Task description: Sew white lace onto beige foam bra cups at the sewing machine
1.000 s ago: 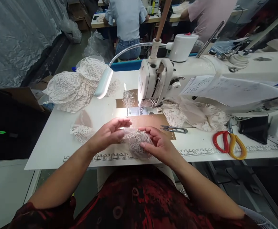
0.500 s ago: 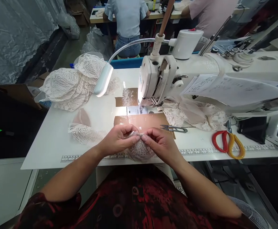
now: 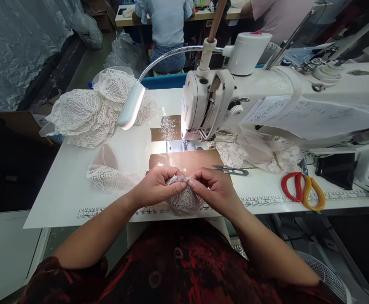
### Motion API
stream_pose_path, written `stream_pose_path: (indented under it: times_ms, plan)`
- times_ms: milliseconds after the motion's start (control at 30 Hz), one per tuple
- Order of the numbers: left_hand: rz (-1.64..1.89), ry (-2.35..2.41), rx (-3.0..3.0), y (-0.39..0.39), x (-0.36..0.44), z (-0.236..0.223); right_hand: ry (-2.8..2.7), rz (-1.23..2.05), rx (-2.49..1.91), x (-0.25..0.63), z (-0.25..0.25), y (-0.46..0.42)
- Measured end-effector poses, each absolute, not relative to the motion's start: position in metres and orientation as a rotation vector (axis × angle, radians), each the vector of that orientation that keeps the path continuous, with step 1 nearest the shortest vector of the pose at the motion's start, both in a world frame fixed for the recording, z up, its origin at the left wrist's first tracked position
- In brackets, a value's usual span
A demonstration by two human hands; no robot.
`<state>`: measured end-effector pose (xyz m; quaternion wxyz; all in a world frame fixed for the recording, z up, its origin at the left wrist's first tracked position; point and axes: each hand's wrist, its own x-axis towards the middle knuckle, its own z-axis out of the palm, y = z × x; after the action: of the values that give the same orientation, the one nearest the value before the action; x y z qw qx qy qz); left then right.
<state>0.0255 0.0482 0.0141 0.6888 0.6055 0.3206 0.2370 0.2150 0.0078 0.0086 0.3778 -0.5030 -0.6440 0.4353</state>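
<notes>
A piece of pale lace fabric, rounded like a cup, hangs at the table's front edge between my hands. My left hand pinches its upper edge between thumb and fingers. Close beside it, my right hand grips the same edge, with both thumbtips almost meeting. Fingers hide part of the edge. Just beyond the right hand lie dark thread snips. Ahead of the hands stands a white sewing machine, its needle area lit, with brown tape on the bed in front.
Stacked lace cups lie at the back left, near a lamp. A lace piece with a beige cup rests at left. Right of the machine are more lace, red-and-yellow-handled scissors and a dark phone-like slab. Two people sit beyond.
Both hands keep their pinch on the lace edge. The fabric has turned slightly, and more of its rounded side shows near the left fingers. The view has shifted a little.
</notes>
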Motion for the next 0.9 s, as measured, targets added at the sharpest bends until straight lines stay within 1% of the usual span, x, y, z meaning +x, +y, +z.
stream_pose_path:
  times_ms: [133,233,400,467,567,633,667,733,800,867,900]
  plan:
    - [0.570,0.755,1.324,0.045,0.028,0.014,-1.592,1.145,-1.270,0.216,0.007,0.009]
    - [0.613,0.777,1.260,0.042,0.033,0.010,-1.530,1.233,-1.226,0.215,0.003,0.011]
    - [0.683,0.876,0.913,0.046,0.030,0.006,-1.402,1.420,-1.184,0.222,-0.007,0.020]
    - [0.821,0.972,0.872,0.055,0.014,0.013,-1.349,1.398,-1.232,0.232,-0.009,0.021]
    - [1.198,1.174,1.027,0.074,-0.015,0.031,-1.300,1.304,-1.332,0.253,-0.011,0.020]
    - [1.378,1.371,1.304,0.086,-0.025,0.038,-1.331,1.232,-1.387,0.265,-0.011,0.020]
    - [1.395,1.461,1.500,0.091,-0.023,0.038,-1.364,1.196,-1.409,0.268,-0.010,0.021]
    - [1.237,1.558,1.989,0.100,-0.007,0.029,-1.475,1.138,-1.448,0.270,-0.006,0.026]
    - [0.890,1.467,2.475,0.106,0.020,0.010,-1.645,1.064,-1.490,0.266,-0.001,0.036]
    - [0.709,1.414,2.601,0.108,0.050,-0.012,-1.841,0.956,-1.525,0.258,0.003,0.048]
    - [0.472,1.401,2.730,0.107,0.062,-0.023,-1.929,0.900,-1.533,0.255,0.004,0.054]
